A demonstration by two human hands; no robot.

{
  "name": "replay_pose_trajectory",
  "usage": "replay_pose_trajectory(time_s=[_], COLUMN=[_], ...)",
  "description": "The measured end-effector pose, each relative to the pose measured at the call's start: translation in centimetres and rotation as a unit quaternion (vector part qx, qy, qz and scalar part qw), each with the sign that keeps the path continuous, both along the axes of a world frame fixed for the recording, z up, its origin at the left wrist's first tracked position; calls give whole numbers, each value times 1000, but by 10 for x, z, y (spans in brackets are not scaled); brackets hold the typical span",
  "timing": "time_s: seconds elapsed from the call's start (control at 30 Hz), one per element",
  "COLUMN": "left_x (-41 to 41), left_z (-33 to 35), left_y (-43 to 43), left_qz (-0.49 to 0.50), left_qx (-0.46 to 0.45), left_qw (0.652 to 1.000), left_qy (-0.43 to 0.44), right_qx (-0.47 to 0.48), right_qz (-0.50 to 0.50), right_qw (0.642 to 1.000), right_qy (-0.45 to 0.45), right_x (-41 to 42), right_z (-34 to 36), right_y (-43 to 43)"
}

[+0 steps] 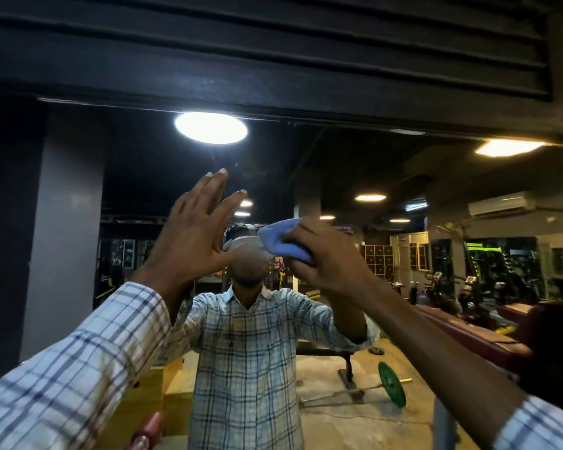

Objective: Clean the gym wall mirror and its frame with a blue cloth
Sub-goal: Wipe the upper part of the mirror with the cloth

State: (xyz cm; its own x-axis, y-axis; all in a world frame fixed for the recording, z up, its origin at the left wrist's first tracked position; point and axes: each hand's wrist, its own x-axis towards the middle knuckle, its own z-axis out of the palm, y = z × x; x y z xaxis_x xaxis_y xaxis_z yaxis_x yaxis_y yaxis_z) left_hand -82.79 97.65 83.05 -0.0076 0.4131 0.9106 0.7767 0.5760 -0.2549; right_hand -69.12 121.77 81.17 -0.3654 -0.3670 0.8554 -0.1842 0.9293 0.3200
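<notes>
Blue cloth (pixel 283 241) bunched up near the middle of the view, right up at the gym wall mirror (pixel 338 170). Long axis running 10 o'clock to 4 o'clock, loose end poking out toward 10. Gripped at the 4 o'clock end by the right hand (pixel 325 259), fingers curled round it. Left hand (pixel 192 232) off at 9 o'clock from the cloth, spread wide, holding nothing, fingers straight and aimed at 1 o'clock. Can't tell if touching the glass. Dark frame (pixel 208 89) along the top at 12, round ceiling light (pixel 211 127) reflected just under it. Green weight plate (pixel 391 384) down at 5 in the reflection.
</notes>
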Motion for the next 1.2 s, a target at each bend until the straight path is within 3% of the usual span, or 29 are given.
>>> replay_pose_trajectory(time_s=[0.07,0.13,0.17,0.2,0.27,0.33,0.37,0.4,0.47,0.5,0.53,0.57,0.63,0.67,0.7,0.73,0.77,0.83,0.87,0.9,0.93,1.0,1.03,1.07,1.1,1.13,1.2], left_x=[-2,-2,-2,-2,-4,-8,-10,-12,-15,-16,-18,-19,-22,-24,-26,-28,-29,-31,-33,-34,-35,-38,-40,-42,-45,-47,-49], left_z=[-2,-4,-4,-4,-4,-6,-7,-8,-10,-11,-11,-11,-12,-12,-12,-12,-12,-12,-13,-12,-12,-11,-10,-8,-7,-6,-6], left_y=[-4,-6,-6,-7,-10,-17,-21,-25,-31,-34,-36,-39,-43,-46,-49,-53,-56,-62,-64,-65,-67,-72,-75,-79,-83,-85,-90], left_qz=[4,9,9,8,5,7,10,12,12,13,14,14,12,11,12,12,12,14,14,14,14,9,6,5,6,6,5], left_qx=[-4,-4,-4,-5,-1,5,5,5,4,3,3,2,0,1,-1,-4,-4,-4,-5,-5,-6,-3,5,9,7,4,6], left_qw=[1000,1000,1000,1000,1000,1000,1000,1000,1000,1000,1000,1000,1000,1000,1000,1000,1000,1000,1000,1000,1000,1000,1000,1000,1000,1000,1000], left_qy=[-3,-8,-9,-9,-10,-9,-9,-11,-15,-15,-14,-13,-16,-19,-22,-20,-17,-17,-18,-18,-17,-22,-25,-26,-23,-20,-22], right_qx=[-109,-283,-299,-247,-40,86,51,-42,-259,-325,-329,-265,-42,54,83,44,-53,-271,-340,-349,-289,-67,33,78,50,-43,-272], right_qz=[-2,12,19,26,27,-13,-16,-7,15,23,31,38,48,29,16,18,24,29,36,44,43,34,14,-3,-2,6,16], right_qw=[991,938,930,952,999,995,998,999,951,923,922,949,998,997,995,999,997,942,911,907,935,996,999,996,999,997,943], right_qy=[72,202,213,179,21,-53,-27,28,170,206,202,167,17,-42,-55,-22,42,195,232,233,203,52,-21,-37,-1,68,191], right_x=[7,10,7,5,-1,-2,-3,-4,-2,-4,-8,-12,-18,-18,-18,-19,-19,-16,-18,-23,-30,-40,-41,-41,-41,-40,-33], right_z=[2,1,-5,-16,-39,-40,-31,-20,3,7,6,1,-17,-22,-17,-7,6,29,32,32,26,4,-2,2,12,24,47], right_y=[15,20,14,3,-15,-13,-9,-6,-6,-9,-17,-28,-50,-54,-52,-50,-46,-43,-45,-51,-61,-81,-85,-84,-83,-82,-80])
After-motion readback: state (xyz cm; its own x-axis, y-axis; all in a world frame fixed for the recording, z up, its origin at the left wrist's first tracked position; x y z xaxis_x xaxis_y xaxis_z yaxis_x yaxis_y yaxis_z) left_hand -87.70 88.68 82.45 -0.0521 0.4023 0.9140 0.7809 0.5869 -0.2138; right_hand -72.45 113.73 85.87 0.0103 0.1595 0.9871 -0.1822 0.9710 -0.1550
